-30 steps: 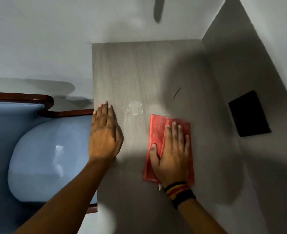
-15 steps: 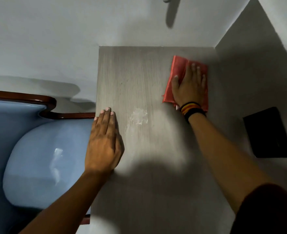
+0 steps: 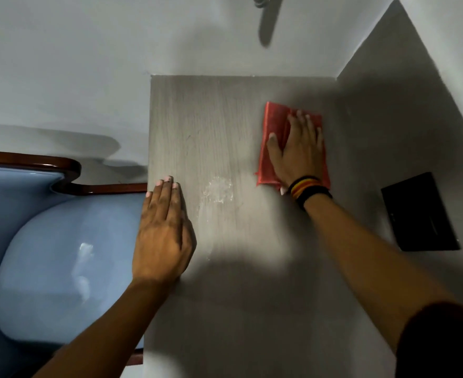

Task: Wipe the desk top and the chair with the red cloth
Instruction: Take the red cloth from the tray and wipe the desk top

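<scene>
The grey wood-grain desk top (image 3: 219, 126) fills the middle of the head view. A folded red cloth (image 3: 275, 124) lies flat on its far right part. My right hand (image 3: 297, 154) presses down on the cloth, fingers spread, covering most of it. My left hand (image 3: 163, 236) rests flat on the desk's left edge, fingers together, holding nothing. A whitish smudge (image 3: 219, 190) sits on the desk between the two hands. The chair (image 3: 56, 268) with a blue padded seat and dark wooden frame stands left of the desk.
White walls close off the desk at the back and on the right. A black rectangular plate (image 3: 418, 212) is set in the right wall. A fixture's shadow (image 3: 268, 23) falls on the back wall.
My right hand slid the cloth from the near middle to the far right corner, then back a little toward me. My left hand stayed put.
</scene>
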`<state>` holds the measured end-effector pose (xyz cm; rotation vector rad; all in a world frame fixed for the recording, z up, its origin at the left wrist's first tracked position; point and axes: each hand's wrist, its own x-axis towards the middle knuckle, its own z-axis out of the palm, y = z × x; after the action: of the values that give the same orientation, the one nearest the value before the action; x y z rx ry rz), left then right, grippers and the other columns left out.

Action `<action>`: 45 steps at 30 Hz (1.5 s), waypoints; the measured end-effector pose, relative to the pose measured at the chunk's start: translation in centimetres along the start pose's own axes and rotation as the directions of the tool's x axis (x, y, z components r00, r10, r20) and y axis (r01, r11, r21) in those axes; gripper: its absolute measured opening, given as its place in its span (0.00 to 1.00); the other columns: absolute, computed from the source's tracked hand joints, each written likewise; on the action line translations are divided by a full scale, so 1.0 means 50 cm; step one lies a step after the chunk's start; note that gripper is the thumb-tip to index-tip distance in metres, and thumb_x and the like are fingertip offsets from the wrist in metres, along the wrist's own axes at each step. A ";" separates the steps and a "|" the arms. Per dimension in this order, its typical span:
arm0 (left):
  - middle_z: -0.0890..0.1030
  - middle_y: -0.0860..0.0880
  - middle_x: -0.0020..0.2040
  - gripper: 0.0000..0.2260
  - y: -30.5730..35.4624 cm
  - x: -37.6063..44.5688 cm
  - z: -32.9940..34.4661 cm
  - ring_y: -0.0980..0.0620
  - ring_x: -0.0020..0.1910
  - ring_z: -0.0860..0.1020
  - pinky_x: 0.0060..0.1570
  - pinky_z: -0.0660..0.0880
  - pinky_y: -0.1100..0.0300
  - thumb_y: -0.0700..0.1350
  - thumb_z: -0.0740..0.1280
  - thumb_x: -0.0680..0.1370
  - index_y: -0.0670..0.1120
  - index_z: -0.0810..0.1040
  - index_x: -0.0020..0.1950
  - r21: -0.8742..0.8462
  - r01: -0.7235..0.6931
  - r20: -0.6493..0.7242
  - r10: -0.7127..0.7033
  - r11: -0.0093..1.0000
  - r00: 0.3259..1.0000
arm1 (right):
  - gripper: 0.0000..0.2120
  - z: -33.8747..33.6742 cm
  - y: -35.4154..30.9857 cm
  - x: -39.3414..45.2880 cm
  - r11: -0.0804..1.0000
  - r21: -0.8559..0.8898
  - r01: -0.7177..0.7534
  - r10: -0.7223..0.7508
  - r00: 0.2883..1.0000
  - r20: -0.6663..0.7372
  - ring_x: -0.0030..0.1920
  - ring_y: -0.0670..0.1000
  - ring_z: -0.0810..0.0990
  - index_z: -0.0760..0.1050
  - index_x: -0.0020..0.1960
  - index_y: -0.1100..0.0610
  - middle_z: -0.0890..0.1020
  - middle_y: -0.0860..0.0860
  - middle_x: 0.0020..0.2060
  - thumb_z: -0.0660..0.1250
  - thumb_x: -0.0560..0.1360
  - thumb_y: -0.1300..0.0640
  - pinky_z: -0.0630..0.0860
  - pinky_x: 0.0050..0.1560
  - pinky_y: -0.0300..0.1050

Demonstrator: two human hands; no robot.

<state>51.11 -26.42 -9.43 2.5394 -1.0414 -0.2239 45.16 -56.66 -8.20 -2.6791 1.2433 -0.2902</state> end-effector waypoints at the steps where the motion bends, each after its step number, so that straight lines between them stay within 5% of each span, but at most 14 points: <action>1: 0.56 0.42 0.86 0.30 -0.002 0.001 0.000 0.46 0.87 0.52 0.86 0.50 0.47 0.47 0.51 0.83 0.40 0.56 0.85 -0.001 -0.001 0.001 0.001 1.000 1.000 | 0.34 -0.005 0.006 0.031 1.000 -0.010 0.001 0.000 1.000 0.016 0.83 0.58 0.60 0.62 0.81 0.60 0.64 0.59 0.82 0.56 0.82 0.40 0.50 0.85 0.60; 6: 0.57 0.42 0.86 0.30 -0.004 -0.002 -0.003 0.46 0.87 0.53 0.86 0.51 0.47 0.47 0.51 0.83 0.41 0.56 0.85 0.004 0.006 -0.011 -0.006 1.000 1.000 | 0.35 -0.023 -0.006 0.088 0.994 -0.060 -0.088 0.093 0.992 0.085 0.85 0.57 0.54 0.55 0.84 0.59 0.58 0.58 0.84 0.53 0.84 0.39 0.49 0.85 0.61; 14: 0.60 0.39 0.85 0.29 0.003 0.005 -0.011 0.42 0.86 0.55 0.86 0.54 0.44 0.39 0.60 0.82 0.37 0.59 0.83 -0.003 0.018 -0.025 -0.018 1.000 1.000 | 0.34 0.017 -0.148 -0.476 0.993 -0.084 0.082 -0.073 0.992 0.105 0.85 0.59 0.56 0.52 0.85 0.56 0.58 0.57 0.85 0.50 0.83 0.41 0.54 0.83 0.66; 25: 0.59 0.41 0.86 0.30 0.002 0.004 -0.009 0.45 0.86 0.54 0.86 0.53 0.46 0.41 0.61 0.82 0.39 0.58 0.84 -0.015 0.012 -0.051 -0.013 1.000 0.999 | 0.33 0.055 -0.312 0.077 0.998 -0.015 0.062 -0.059 0.985 0.160 0.85 0.58 0.53 0.55 0.84 0.56 0.57 0.56 0.85 0.55 0.82 0.47 0.49 0.84 0.65; 28: 0.59 0.41 0.86 0.30 -0.003 0.004 -0.006 0.45 0.86 0.54 0.86 0.52 0.48 0.40 0.60 0.82 0.40 0.58 0.84 -0.021 0.010 -0.060 -0.011 1.000 0.998 | 0.32 0.064 -0.311 0.046 0.992 -0.042 0.123 -0.114 0.978 0.175 0.85 0.57 0.53 0.55 0.84 0.55 0.57 0.56 0.85 0.55 0.82 0.48 0.50 0.84 0.64; 35: 0.53 0.42 0.87 0.30 -0.005 0.004 -0.015 0.46 0.87 0.48 0.87 0.45 0.49 0.49 0.47 0.84 0.40 0.52 0.85 -0.060 0.008 0.011 -0.007 0.998 1.000 | 0.37 0.026 -0.248 -0.330 0.974 -0.082 0.210 -0.187 0.956 0.226 0.85 0.58 0.54 0.49 0.85 0.53 0.56 0.55 0.85 0.48 0.79 0.41 0.55 0.84 0.65; 39: 0.62 0.38 0.84 0.30 -0.008 0.004 -0.006 0.41 0.85 0.59 0.84 0.58 0.42 0.38 0.62 0.79 0.36 0.62 0.82 -0.071 -0.009 -0.072 0.004 0.997 0.997 | 0.35 0.048 -0.252 -0.142 0.997 -0.083 0.008 0.002 0.993 0.119 0.85 0.60 0.55 0.54 0.85 0.55 0.58 0.57 0.85 0.47 0.80 0.44 0.51 0.84 0.66; 42: 0.62 0.39 0.84 0.33 -0.012 0.003 0.004 0.42 0.85 0.58 0.84 0.58 0.43 0.38 0.62 0.77 0.37 0.61 0.83 -0.066 -0.027 -0.086 0.021 0.997 0.996 | 0.33 0.065 -0.284 0.066 0.985 -0.014 -0.171 0.171 0.981 0.096 0.85 0.61 0.53 0.56 0.84 0.58 0.58 0.58 0.84 0.53 0.81 0.48 0.50 0.84 0.67; 45: 0.62 0.40 0.84 0.33 -0.016 0.008 0.010 0.43 0.86 0.57 0.85 0.57 0.44 0.38 0.61 0.77 0.37 0.61 0.83 -0.057 -0.024 -0.088 0.019 0.998 0.996 | 0.32 0.091 -0.373 0.127 0.999 0.022 -0.030 0.027 0.993 0.113 0.85 0.59 0.54 0.57 0.84 0.55 0.59 0.55 0.84 0.56 0.81 0.51 0.49 0.84 0.65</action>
<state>51.75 -26.33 -10.23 2.4621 -1.0138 -0.1335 63.97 -49.33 -7.52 -2.6154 1.2355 -0.1464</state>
